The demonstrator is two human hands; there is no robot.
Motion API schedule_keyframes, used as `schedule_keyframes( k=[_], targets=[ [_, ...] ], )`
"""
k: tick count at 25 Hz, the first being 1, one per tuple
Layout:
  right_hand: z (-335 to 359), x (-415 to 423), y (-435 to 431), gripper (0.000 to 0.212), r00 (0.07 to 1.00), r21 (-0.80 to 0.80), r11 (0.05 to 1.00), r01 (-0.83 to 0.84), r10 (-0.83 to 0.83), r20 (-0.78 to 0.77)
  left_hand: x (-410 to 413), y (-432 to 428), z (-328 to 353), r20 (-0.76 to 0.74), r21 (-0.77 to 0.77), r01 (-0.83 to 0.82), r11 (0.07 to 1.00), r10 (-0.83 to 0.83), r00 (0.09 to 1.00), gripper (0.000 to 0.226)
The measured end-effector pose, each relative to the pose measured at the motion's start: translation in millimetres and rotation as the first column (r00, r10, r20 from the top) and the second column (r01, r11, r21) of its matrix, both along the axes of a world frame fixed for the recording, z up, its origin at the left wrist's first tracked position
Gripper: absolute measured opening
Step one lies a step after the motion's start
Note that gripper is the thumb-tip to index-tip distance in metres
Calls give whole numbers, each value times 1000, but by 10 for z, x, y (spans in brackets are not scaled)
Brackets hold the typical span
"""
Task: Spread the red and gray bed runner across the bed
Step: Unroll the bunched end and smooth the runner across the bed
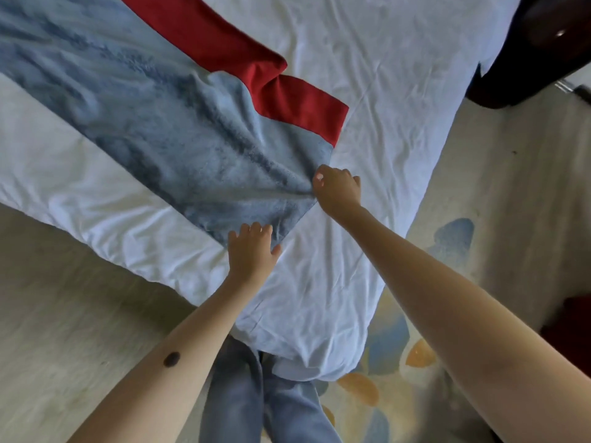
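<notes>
Nearest the cam: jeans (256, 398) seen at bottom centre, legs right up against the bed (319, 346) corner. Patterned carpet (387, 386) w/ blue + orange shapes seen on the right of the legs, plain pale floor (64, 298) on the left.

Bed is covered by a creased white sheet (367, 107); its corner points toward the cam.

L hand (252, 251): laid on the near corner of the runner (144, 129), fingertips on the gray fabric, palm + splayed thumb over the sheet. Fingers only slightly bent, no pinch seen, nothing closed round the cloth. Dark mark seen on the L forearm.

R hand (335, 187): further in, at the runner's end edge, approx mid-width. Fingers curled, fabric pinched between thumb + fingers; creases fan out from the grip into the gray pile.

Runner is laid diagonally across the bed, from the hands at centre out to the upper-left edge of the view. Gray plush part is rumpled near the hands, flatter further away. Red band (287, 94) runs along its far side, buckled into a fold near the end.

Far right corner: dark furniture (527, 59) beside the bed, details too blurred to tell.
</notes>
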State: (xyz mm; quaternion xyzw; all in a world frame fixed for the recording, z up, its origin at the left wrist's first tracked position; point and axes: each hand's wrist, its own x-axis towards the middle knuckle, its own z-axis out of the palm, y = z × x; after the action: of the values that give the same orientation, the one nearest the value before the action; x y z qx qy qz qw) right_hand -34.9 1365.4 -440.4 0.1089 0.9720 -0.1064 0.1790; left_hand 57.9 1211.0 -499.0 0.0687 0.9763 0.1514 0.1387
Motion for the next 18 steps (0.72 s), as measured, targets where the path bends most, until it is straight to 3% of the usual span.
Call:
schedule_keyframes(
  k=[7, 10, 13, 16, 18],
  targets=[
    [-380, -379, 226, 30, 988, 50, 988, 146, -148, 47, -411, 226, -317, -13, -139, 46, 989, -48, 999, 54],
    [-544, -466, 314, 36, 958, 39, 965, 260, -263, 111, -451, 270, -428, -24, -157, 61, 986, -65, 998, 45],
    [-723, -506, 361, 38, 904, -66, 917, 393, -372, 210, -451, 367, -438, -55, -210, 97, 973, -111, 992, 25],
    [-860, -593, 410, 20, 854, -266, 818, 511, -445, 270, -457, 461, -439, -105, -257, 70, 964, -100, 989, 19],
    [-855, -610, 456, 26, 843, -354, 767, 535, -463, 273, -391, 501, -433, -118, -242, 33, 970, -63, 991, 17]
  ],
)
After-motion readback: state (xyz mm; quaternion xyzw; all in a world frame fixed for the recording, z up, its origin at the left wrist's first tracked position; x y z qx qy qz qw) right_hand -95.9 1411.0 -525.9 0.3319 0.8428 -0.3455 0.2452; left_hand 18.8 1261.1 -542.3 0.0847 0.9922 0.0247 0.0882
